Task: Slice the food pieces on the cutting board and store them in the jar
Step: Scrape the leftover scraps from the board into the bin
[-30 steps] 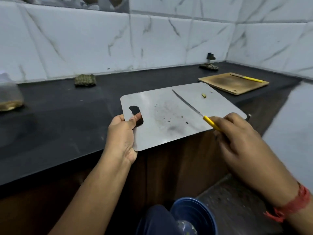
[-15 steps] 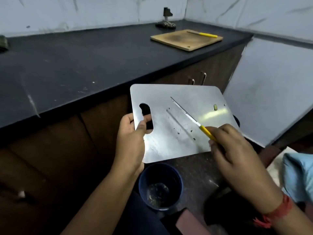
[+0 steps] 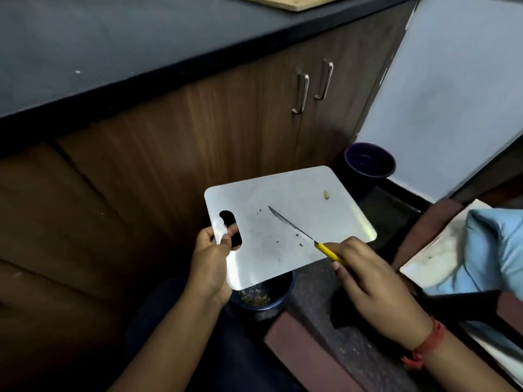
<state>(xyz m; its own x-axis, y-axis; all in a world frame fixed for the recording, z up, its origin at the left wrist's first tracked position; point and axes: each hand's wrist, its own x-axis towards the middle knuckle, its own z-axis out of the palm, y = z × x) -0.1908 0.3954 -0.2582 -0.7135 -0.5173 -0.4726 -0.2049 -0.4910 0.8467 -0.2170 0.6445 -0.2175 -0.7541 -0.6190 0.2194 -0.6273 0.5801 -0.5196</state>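
A: Fingers first. What are they doing?

B: The left hand (image 3: 210, 257) has its fingers (image 3: 230, 231) curled through the handle slot at the 9 o'clock end of the steel cutting board (image 3: 288, 222), thumb underneath, gripping the edge. The right hand (image 3: 373, 287) pinches the yellow handle of a knife (image 3: 304, 235), blade pointing toward 10 o'clock and lying low across the board; whether the edge touches the steel I cannot tell.

A: Why hold the board out there, off the black counter (image 3: 113, 46)?

B: Going by size: the counter and the brown cabinets (image 3: 198, 131) sit at 12 o'clock, well apart from the work. The board hangs in the air with its 6 o'clock corner directly above a blue container (image 3: 264, 299) on the floor, which holds chopped bits. I judge it is held there so the knife can sweep scraps down into it.

A: Is that the jar?

B: Probably not; it looks more like a bin. No jar shows here. A second dark container (image 3: 369, 162) stands at 1 o'clock of the board.

A: And the food?

B: One small pale piece (image 3: 326, 194) lies near the board's 2 o'clock corner, plus dark specks (image 3: 298, 240) beside the blade.
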